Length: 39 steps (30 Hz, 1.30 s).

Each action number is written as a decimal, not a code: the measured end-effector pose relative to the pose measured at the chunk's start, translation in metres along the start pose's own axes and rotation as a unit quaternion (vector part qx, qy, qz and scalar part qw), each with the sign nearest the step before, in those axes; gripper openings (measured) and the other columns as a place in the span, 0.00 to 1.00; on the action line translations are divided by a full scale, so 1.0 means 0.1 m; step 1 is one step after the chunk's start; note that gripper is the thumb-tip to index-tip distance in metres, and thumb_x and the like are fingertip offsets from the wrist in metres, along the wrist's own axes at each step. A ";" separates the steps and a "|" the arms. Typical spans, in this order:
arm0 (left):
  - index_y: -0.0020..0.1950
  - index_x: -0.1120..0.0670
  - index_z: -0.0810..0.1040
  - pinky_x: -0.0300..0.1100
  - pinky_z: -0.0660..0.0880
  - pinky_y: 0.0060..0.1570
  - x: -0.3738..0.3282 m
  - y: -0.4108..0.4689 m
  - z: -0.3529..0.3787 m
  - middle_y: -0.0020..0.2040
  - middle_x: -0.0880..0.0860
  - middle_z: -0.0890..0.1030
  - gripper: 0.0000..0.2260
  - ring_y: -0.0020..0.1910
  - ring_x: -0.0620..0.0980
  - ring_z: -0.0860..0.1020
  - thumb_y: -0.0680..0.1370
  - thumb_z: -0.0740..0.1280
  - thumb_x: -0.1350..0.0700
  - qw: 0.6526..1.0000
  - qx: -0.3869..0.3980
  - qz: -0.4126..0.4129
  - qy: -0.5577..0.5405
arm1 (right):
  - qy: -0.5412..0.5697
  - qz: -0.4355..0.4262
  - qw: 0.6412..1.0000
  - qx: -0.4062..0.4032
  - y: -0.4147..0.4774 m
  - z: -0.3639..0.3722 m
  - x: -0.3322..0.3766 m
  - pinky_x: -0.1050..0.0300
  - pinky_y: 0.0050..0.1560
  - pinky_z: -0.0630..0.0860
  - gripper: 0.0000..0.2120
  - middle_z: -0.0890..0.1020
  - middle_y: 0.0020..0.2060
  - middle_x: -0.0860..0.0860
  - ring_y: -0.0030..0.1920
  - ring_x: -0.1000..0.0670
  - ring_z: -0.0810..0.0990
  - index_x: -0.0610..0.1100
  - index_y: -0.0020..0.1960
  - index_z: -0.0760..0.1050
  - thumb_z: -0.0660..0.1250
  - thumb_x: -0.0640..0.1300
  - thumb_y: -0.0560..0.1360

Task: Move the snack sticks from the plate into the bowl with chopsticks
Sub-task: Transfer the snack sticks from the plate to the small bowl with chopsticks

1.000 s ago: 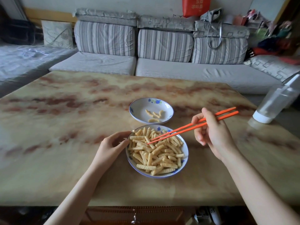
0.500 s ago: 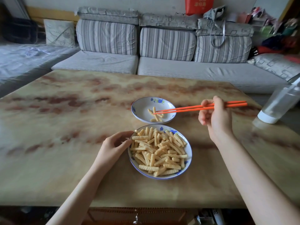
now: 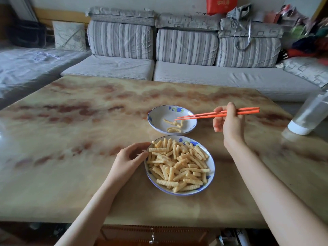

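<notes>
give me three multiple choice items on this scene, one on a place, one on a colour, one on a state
1. Where does the bowl stand relative to the plate?
A) beyond it, farther from the person
B) to its left
C) stacked on it

2. What colour are the chopsticks in the right hand?
A) black
B) orange
C) white

3. What is the left hand doing?
A) lying flat, apart from both dishes
B) lifting the bowl
C) holding the plate's left rim

Answers:
1 A: the bowl sits on the table just past the plate's far edge.
2 B: both are bright orange along their whole length.
3 C: its thumb and fingers curl against the rim.
</notes>
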<state>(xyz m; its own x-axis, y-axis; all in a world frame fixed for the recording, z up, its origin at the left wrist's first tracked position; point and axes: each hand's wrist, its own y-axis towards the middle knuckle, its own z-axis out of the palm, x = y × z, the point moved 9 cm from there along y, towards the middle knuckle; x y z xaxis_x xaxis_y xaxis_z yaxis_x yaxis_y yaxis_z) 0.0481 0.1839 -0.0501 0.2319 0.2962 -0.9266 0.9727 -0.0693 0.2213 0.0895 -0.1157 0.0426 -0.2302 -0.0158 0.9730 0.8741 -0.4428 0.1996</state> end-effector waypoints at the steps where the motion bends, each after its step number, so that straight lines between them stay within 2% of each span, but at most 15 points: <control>1: 0.56 0.48 0.83 0.41 0.77 0.57 0.00 0.00 0.00 0.50 0.43 0.85 0.14 0.52 0.45 0.82 0.71 0.67 0.52 1.000 0.000 -0.001 -0.001 | 0.000 -0.002 1.000 0.009 -0.03 -0.03 0.03 0.65 0.20 0.61 0.20 0.71 0.16 0.50 0.16 0.51 0.66 0.40 0.35 0.72 0.51 0.45 0.81; 10: 0.55 0.48 0.83 0.42 0.77 0.57 0.00 0.00 0.00 0.50 0.43 0.85 0.14 0.52 0.45 0.82 0.71 0.67 0.52 1.000 0.000 -0.001 0.008 | 0.003 0.015 0.986 0.165 -0.43 0.09 0.18 0.64 0.20 0.60 0.22 0.69 0.17 0.46 0.17 0.50 0.63 0.39 0.36 0.72 0.51 0.46 0.83; 17: 0.55 0.46 0.83 0.42 0.77 0.56 0.00 -0.02 0.00 0.49 0.43 0.85 0.18 0.51 0.44 0.82 0.67 0.66 0.45 1.000 0.006 -0.008 0.003 | -0.046 0.023 0.975 0.215 -0.55 0.26 0.12 0.62 0.20 0.61 0.23 0.70 0.18 0.45 0.18 0.49 0.63 0.42 0.34 0.75 0.52 0.48 0.83; 23: 0.55 0.47 0.83 0.44 0.77 0.57 0.02 0.00 0.00 0.50 0.44 0.85 0.16 0.51 0.47 0.82 0.69 0.68 0.52 1.000 0.004 -0.013 -0.003 | -0.034 0.019 0.983 0.180 -0.52 0.22 0.13 0.62 0.20 0.62 0.23 0.69 0.18 0.45 0.18 0.48 0.63 0.40 0.35 0.74 0.52 0.47 0.83; 26: 0.56 0.47 0.83 0.42 0.77 0.56 0.03 0.00 0.00 0.49 0.45 0.85 0.18 0.51 0.47 0.82 0.67 0.67 0.48 1.000 0.005 -0.012 -0.005 | 0.003 0.023 0.988 0.153 -0.46 0.14 0.14 0.63 0.20 0.60 0.22 0.69 0.17 0.46 0.17 0.49 0.64 0.39 0.35 0.72 0.51 0.46 0.83; 29: 0.56 0.48 0.83 0.41 0.77 0.56 0.02 0.00 0.01 0.50 0.45 0.85 0.17 0.52 0.47 0.82 0.68 0.67 0.51 1.000 0.004 -0.011 -0.002 | 0.020 0.011 0.993 0.116 -0.34 0.05 0.17 0.63 0.21 0.59 0.21 0.69 0.17 0.47 0.17 0.49 0.63 0.40 0.35 0.71 0.51 0.46 0.82; 35: 0.56 0.47 0.83 0.45 0.77 0.57 0.01 0.00 0.00 0.50 0.44 0.85 0.21 0.52 0.48 0.82 0.65 0.65 0.45 1.000 0.003 -0.008 -0.004 | 0.017 0.010 1.000 0.013 -0.08 0.01 0.07 0.64 0.21 0.61 0.20 0.71 0.16 0.49 0.17 0.50 0.65 0.41 0.34 0.71 0.51 0.45 0.81; 39: 0.55 0.46 0.83 0.42 0.77 0.57 -0.01 -0.01 0.00 0.50 0.43 0.85 0.21 0.52 0.47 0.82 0.65 0.65 0.45 1.000 0.002 -0.008 -0.005 | 0.000 0.016 1.000 0.006 0.00 0.14 -0.07 0.64 0.20 0.62 0.20 0.71 0.16 0.51 0.17 0.52 0.66 0.41 0.35 0.71 0.51 0.45 0.82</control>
<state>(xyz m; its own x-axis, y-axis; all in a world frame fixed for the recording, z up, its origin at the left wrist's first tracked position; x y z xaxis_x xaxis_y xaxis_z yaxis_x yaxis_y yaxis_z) 0.0469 0.1835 -0.0497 0.2161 0.2879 -0.9330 0.9764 -0.0675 0.2053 0.0970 -0.1030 0.0374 -0.2017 -0.0295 0.9790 0.8858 -0.4320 0.1694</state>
